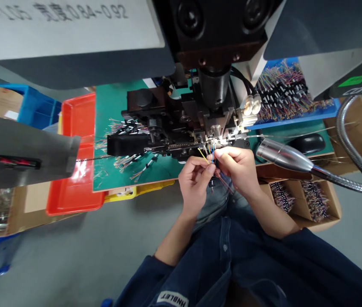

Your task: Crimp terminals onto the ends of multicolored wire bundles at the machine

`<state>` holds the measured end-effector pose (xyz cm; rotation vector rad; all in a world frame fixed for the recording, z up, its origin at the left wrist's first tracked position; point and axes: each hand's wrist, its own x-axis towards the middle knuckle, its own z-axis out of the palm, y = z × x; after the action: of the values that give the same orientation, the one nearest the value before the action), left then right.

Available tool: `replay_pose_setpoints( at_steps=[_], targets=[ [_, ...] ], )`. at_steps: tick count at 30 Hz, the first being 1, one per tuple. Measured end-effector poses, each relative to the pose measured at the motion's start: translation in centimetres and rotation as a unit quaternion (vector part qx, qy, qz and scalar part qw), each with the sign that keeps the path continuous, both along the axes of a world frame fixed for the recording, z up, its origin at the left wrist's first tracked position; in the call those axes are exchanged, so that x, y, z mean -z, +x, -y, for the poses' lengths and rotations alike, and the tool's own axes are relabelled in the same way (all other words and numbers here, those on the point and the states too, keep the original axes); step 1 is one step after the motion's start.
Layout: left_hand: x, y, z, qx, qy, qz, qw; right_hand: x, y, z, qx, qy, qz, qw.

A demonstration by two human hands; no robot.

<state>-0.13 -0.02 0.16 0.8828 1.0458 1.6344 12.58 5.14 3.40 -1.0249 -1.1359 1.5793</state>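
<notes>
Yellow and blue wires (203,155) in closed pinch of left grip (195,177); likewise in closed right grip (240,168), cannot tell which strand; near front edge of worktop (166,168).

The machine (185,108) blocks ahead, lamp (283,155) rightward; room opens left above floor (130,247).

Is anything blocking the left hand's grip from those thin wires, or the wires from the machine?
Nothing visible does: the left grip holds the wires, whose upper ends lie right at the machine.
</notes>
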Motion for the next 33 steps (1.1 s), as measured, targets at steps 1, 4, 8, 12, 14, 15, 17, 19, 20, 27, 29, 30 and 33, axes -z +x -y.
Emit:
replay_pose_setpoints(
  at_steps=[1, 4, 8, 12, 14, 15, 17, 19, 20, 27, 29, 30, 33],
  targets=[
    [0.1, 0.0, 0.0, -0.006, 0.002, 0.000, 1.000, 0.0, 0.0, 0.0, 0.001, -0.004, 0.003, 1.000],
    [0.4, -0.1, -0.2, -0.030, 0.006, -0.001, 1.000, -0.1, -0.2, 0.0, 0.011, -0.017, 0.000, 1.000],
    [0.6, 0.1, -0.3, -0.043, 0.008, 0.003, 0.999, 0.0, -0.4, 0.0, 0.020, -0.025, -0.003, 0.999],
    [0.6, 0.2, -0.3, -0.056, 0.008, 0.004, 0.998, 0.2, -0.5, 0.0, 0.013, -0.030, -0.009, 0.999],
    [0.5, 0.3, -0.4, -0.059, 0.009, 0.004, 0.998, 0.2, -0.4, -0.1, 0.014, -0.029, -0.007, 0.999],
    [0.5, 0.3, -0.3, -0.059, 0.011, 0.006, 0.998, 0.2, -0.4, -0.1, 0.014, -0.025, -0.005, 1.000],
    [0.3, 0.3, -0.3, -0.056, 0.015, 0.010, 0.998, -0.1, -0.4, -0.1, 0.013, -0.011, 0.000, 1.000],
    [0.3, 0.3, -0.3, -0.051, 0.011, 0.009, 0.999, -0.6, -0.4, -0.2, 0.007, 0.006, 0.005, 1.000],
    [0.3, 0.3, -0.2, -0.049, 0.007, 0.005, 0.999, -0.8, -0.4, -0.2, 0.004, 0.013, 0.008, 1.000],
    [0.6, 0.4, 0.2, -0.028, -0.004, 0.010, 1.000, -1.1, -0.4, 0.2, 0.012, 0.019, -0.005, 1.000],
    [0.6, 0.4, 0.1, -0.031, -0.011, 0.013, 0.999, -0.7, -0.4, 0.3, 0.015, 0.000, -0.019, 1.000],
    [0.6, 0.5, 0.1, -0.035, -0.015, 0.015, 0.999, -0.5, -0.5, 0.3, 0.016, -0.011, -0.026, 0.999],
    [0.4, 0.6, -0.1, -0.052, -0.020, 0.018, 0.998, -0.1, -0.6, 0.2, 0.016, -0.039, -0.045, 0.998]
  ],
)
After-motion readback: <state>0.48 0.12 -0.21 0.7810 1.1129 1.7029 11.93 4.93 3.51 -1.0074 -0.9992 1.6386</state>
